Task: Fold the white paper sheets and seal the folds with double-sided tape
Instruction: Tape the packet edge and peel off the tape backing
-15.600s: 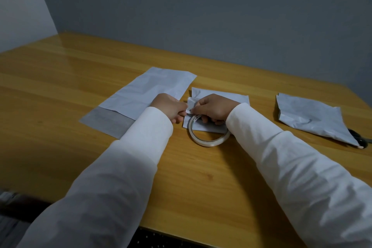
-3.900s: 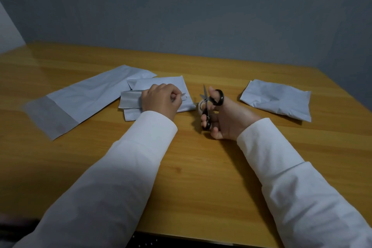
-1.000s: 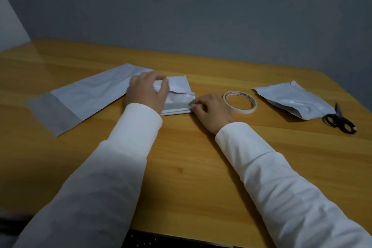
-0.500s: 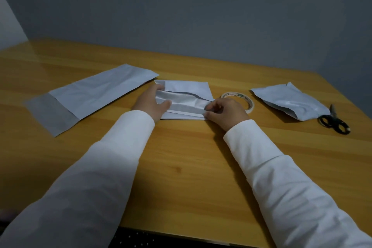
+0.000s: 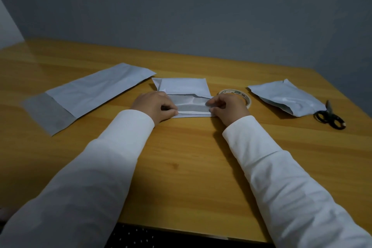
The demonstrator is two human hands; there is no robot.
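Between both hands: folded sheet | left hand, right hand pinch its flap ends

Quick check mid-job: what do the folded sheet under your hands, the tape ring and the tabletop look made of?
White folded sheet: thin paper or poly-mailer film; its grey inner flap shines, so possibly plastic. Pale tape ring: looks like a printed cardboard core with a thin tape winding. Yellow-brown tabletop: wood or wood-look laminate, with visible grain and a glossy finish reflecting the wall.

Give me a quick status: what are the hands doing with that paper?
Left hand and right hand pinch the ends of the folded sheet, flap turned down. Tape roll beside right hand. Nothing in the way.
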